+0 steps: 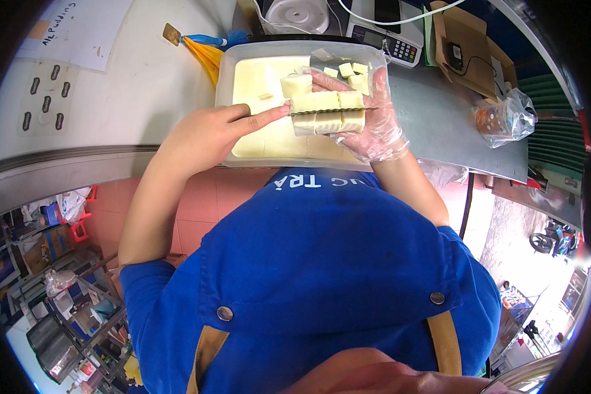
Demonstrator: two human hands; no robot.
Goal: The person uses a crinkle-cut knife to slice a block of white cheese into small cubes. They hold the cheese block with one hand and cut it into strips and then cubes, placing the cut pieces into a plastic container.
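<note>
My left hand (221, 129), bare, holds a wavy-edged knife (332, 112), index finger stretched towards the blade; its handle is hidden. The blade lies along a pale yellow, soft pudding-like block (315, 101), scored into several pieces. My right hand (381, 125), in a clear plastic glove, carries this block on its upturned palm, fingers spread beneath. Both hands are over a translucent plastic tub (220, 83), which holds a smooth pale slab (248, 118) with some cut lines. Several small cubes (357, 81) lie at the tub's far right, beyond my right hand.
Left of the tub lie a yellow piping-like bag (204, 56), a blue-handled tool (204, 40) and a sheet of paper (79, 29) with writing. Behind stand a white round device (298, 17) and a scale (389, 42). A cardboard box (465, 54) and a bagged cup (495, 118) are at right.
</note>
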